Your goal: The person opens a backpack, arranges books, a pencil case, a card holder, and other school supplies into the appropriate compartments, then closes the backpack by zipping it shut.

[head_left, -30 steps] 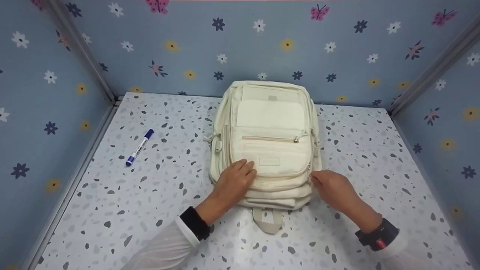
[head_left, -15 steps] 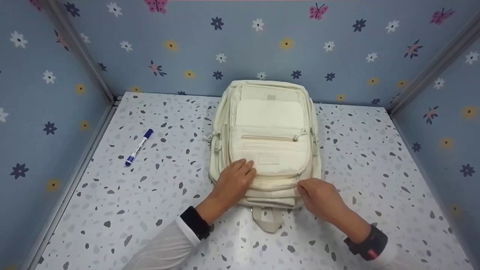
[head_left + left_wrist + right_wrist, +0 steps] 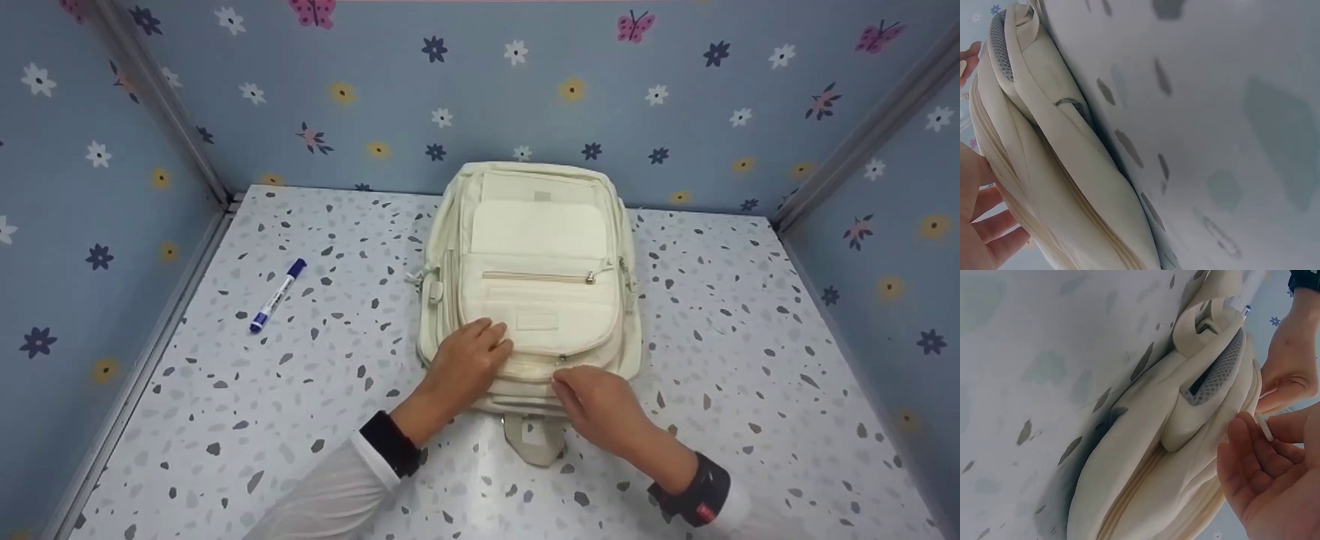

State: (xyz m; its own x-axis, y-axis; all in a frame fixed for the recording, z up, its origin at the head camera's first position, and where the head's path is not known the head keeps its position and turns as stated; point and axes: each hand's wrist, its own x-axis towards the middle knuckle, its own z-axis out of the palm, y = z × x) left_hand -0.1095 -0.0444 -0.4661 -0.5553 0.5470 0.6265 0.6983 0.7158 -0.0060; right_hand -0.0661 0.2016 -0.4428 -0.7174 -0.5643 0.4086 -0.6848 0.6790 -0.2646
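Observation:
A cream backpack (image 3: 540,232) lies front up, its grab loop (image 3: 534,442) toward the person. My left hand (image 3: 471,364) rests on the lower left of its front, fingers laid over the front pocket; in the left wrist view its relaxed fingers (image 3: 1008,247) lie against the bag's side. My right hand (image 3: 600,405) is at the bottom of the front pocket. Between thumb and fingertips it pinches a small pale zipper pull (image 3: 1265,428). The metal slider (image 3: 562,358) shows just above those fingertips, on the pocket's curved lower seam.
A blue-capped white marker (image 3: 277,296) lies on the speckled table (image 3: 337,420), left of the bag. Flower-patterned panels (image 3: 480,82) enclose the table at the back and both sides. Another zipper (image 3: 536,277) crosses the bag's front higher up.
My right hand has moved left from the bag's right side along the front pocket's lower seam, taking the zipper pull with it. The left hand has stayed in place.

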